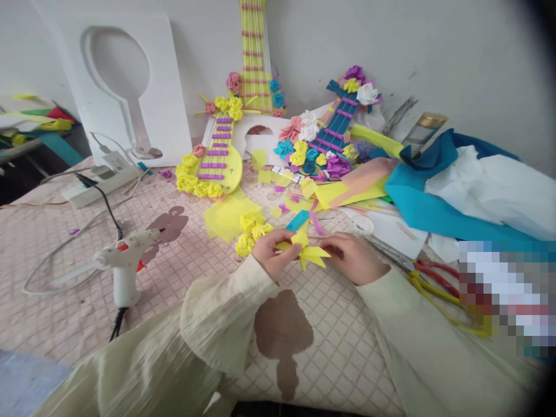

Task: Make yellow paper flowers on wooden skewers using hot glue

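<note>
My left hand (277,253) is closed, pinching a yellow paper flower (315,253) with pointed petals spread outward. Close on its right, my right hand (356,258) is closed too, its fingertips around a thin brownish stick (319,236) that reaches toward the flower. Whether the stick's tip touches the petals I cannot tell. Just behind my left hand lie several finished yellow paper roses (252,227). A blue paper strip (297,220) shows beyond my fingers, beside a curled purple strip (315,220).
A white hot glue gun (125,263) stands at left, its cord near a power strip (102,179). Paper-flowered model instruments, including a yellow lute shape (221,159), lean at the back. Scissors (428,275), blue sheets (428,191) and paper scraps lie right.
</note>
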`<act>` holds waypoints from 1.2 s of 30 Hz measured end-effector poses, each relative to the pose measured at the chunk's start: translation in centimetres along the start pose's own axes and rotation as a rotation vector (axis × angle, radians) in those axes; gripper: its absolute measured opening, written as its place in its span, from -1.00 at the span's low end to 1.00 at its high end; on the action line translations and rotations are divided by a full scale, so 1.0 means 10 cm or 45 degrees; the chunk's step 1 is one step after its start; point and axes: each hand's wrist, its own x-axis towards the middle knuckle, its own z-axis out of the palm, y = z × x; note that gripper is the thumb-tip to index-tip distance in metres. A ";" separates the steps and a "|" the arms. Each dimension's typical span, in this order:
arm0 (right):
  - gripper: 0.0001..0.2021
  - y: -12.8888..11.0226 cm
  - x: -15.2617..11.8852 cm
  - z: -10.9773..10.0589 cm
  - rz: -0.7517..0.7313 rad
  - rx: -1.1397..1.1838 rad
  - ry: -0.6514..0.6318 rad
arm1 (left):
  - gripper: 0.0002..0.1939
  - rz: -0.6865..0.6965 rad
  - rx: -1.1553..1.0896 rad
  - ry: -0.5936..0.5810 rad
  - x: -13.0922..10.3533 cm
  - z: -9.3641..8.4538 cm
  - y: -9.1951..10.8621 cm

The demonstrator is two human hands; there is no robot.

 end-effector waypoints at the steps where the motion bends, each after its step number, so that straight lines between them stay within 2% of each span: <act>1: -0.87 0.00 0.00 0.00 -0.006 -0.018 0.030 | -0.81 0.011 0.011 0.006 0.00 0.00 0.01; 3: -0.85 -0.03 -0.01 -0.02 0.048 -0.017 0.145 | -0.80 0.048 0.059 0.023 -0.01 0.00 0.02; 6: -0.84 -0.12 -0.03 -0.11 0.216 0.211 0.303 | -0.81 0.117 0.153 0.035 0.00 0.00 0.01; 9: -0.84 -0.27 -0.08 -0.19 0.166 0.470 0.375 | -0.81 0.142 0.209 0.027 0.00 0.00 -0.01; 14: -0.89 -0.44 -0.11 -0.21 -0.047 0.375 0.252 | -0.79 0.207 0.299 0.013 0.00 -0.01 -0.03; 23: -0.88 -0.42 -0.08 -0.16 -0.145 0.195 0.295 | -0.76 0.386 0.532 -0.010 -0.02 0.00 -0.04; 30: -0.77 -0.47 -0.09 -0.17 0.050 0.416 0.183 | -0.83 0.727 0.664 -0.077 -0.04 -0.01 0.01; 36: -0.78 -0.47 -0.10 -0.16 0.087 0.468 0.161 | -0.84 0.771 0.699 -0.111 -0.06 -0.01 0.05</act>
